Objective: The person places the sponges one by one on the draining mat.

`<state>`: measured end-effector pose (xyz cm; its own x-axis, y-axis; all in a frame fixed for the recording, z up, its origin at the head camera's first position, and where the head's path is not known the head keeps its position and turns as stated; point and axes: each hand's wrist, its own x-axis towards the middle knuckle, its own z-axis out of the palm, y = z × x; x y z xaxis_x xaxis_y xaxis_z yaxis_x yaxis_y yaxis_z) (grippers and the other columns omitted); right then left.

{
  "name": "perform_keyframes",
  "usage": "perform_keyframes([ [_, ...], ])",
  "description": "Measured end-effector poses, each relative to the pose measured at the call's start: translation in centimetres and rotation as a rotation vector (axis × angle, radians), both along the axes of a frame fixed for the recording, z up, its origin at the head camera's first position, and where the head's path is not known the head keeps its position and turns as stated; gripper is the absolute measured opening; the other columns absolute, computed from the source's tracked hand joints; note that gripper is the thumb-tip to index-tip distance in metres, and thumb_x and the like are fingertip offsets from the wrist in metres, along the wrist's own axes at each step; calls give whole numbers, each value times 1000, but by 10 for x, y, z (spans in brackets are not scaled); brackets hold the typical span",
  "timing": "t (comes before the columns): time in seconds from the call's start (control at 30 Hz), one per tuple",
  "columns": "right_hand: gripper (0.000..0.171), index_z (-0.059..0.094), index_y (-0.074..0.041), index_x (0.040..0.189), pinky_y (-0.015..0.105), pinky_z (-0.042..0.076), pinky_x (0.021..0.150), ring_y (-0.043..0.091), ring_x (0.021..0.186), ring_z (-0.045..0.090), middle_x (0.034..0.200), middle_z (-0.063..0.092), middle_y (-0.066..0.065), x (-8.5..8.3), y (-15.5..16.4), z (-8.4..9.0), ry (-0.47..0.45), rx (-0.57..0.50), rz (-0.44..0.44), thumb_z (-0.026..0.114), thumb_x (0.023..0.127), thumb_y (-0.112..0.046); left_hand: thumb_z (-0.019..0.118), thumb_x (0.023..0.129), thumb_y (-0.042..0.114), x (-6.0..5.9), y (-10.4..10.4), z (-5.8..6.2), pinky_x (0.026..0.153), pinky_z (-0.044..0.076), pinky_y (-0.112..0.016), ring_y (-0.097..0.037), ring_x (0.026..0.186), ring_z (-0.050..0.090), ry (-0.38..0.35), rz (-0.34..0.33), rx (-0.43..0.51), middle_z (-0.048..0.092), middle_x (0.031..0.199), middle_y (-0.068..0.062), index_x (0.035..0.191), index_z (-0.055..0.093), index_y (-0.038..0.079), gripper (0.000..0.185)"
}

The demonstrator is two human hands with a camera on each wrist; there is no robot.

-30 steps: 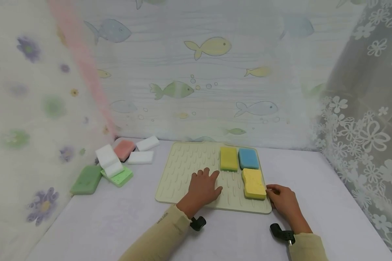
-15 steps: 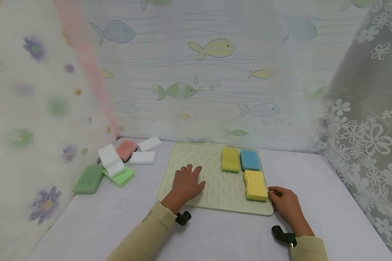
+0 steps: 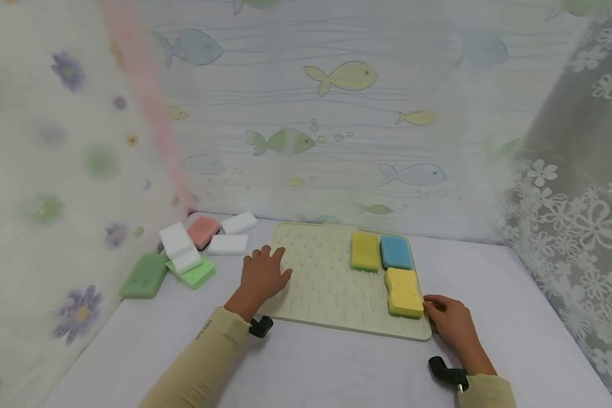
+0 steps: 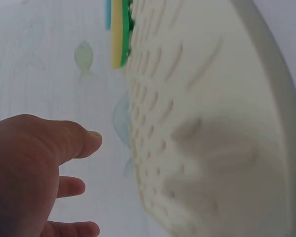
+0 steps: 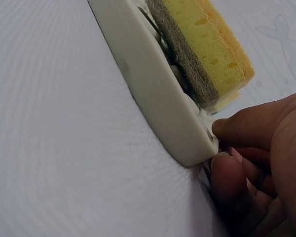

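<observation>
While the left hand [image 3: 262,273] lies flat with fingers spread on the left edge of the pale green bumpy rubber mat [image 3: 321,283] in the middle of the frame, the right hand [image 3: 449,320] pinches its lower right corner beside a yellow sponge [image 3: 404,292].

A makeshift recording booth rather than a lived-in room: a white tabletop [image 3: 336,368] is closed in by hung curtains, a fish-print sheet [image 3: 336,113] behind, a flowered one [image 3: 56,170] on the left, and floral lace [image 3: 576,198] on the right.
</observation>
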<state>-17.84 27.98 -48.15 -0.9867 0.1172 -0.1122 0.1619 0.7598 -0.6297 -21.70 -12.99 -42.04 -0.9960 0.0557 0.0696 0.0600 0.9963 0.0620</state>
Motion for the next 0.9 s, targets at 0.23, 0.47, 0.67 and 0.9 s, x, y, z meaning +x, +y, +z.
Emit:
perform_keyframes([
  [0.23,51,59,-2,130,47,49,83,31,103,60,113,67,19,1,2,0,-6,8,-4,53,98,-41,55,93,46,-5,-26,7,95,41,-55,-38,116,50,-27,49,-20,51,131,-19,142,45,15,59],
  [0.47,50,59,-2,129,49,49,84,31,103,60,112,67,18,1,2,-1,-12,16,-10,54,97,-41,56,93,44,-10,-54,8,94,40,-58,-43,117,49,-23,91,-3,50,132,-23,143,43,12,61],
  [0.67,48,60,-2,128,44,50,80,28,99,61,109,68,16,2,0,-1,1,1,-5,55,97,-38,55,92,42,-16,-79,10,92,40,-62,-47,115,50,34,110,0,51,130,-27,142,43,8,61],
  [0.9,48,60,-2,128,47,49,82,30,101,61,110,68,17,1,0,0,11,8,1,54,97,-39,52,93,41,-27,-103,13,91,38,-63,-47,112,46,55,138,6,47,131,-29,143,40,7,62],
])
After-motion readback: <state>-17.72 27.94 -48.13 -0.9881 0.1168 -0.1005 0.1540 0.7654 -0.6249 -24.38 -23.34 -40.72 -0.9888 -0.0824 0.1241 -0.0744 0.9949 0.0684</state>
